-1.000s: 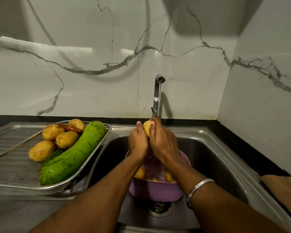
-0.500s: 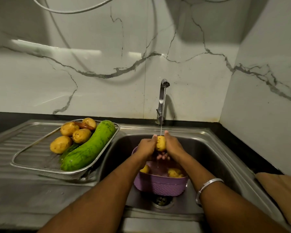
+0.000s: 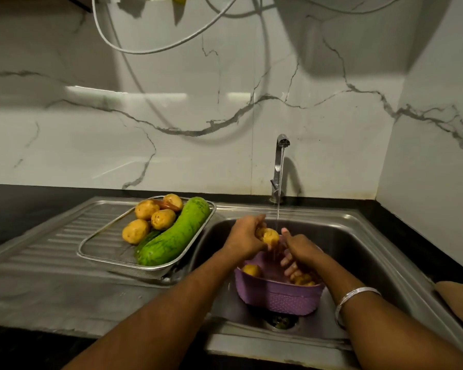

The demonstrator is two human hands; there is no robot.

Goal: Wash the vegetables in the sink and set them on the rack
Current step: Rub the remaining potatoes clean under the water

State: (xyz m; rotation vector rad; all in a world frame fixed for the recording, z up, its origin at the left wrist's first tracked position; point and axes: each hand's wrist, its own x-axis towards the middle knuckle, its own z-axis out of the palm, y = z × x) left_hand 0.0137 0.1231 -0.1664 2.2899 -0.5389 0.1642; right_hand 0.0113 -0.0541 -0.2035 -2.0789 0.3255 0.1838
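My left hand (image 3: 245, 233) grips a small yellow potato (image 3: 269, 235) under the thin stream from the tap (image 3: 279, 166), above the steel sink (image 3: 358, 236). My right hand (image 3: 298, 251) is beside the potato with its fingers hanging loosely over a purple basket (image 3: 278, 297) that stands in the sink and holds more potatoes (image 3: 251, 270). On the drainboard to the left a wire mesh rack (image 3: 102, 249) carries several potatoes (image 3: 163, 219), a large green gourd (image 3: 177, 233) and a reddish vegetable partly hidden behind them.
The ribbed steel drainboard (image 3: 38, 249) stretches left of the rack. The sink drain (image 3: 281, 320) lies just in front of the basket. A tan cloth (image 3: 460, 297) sits at the right edge. White cables (image 3: 158, 46) hang over the marble wall.
The potato has passed into my left hand alone and sits slightly left of the stream. My right hand has let go and dropped toward the basket. The view has tilted upward.
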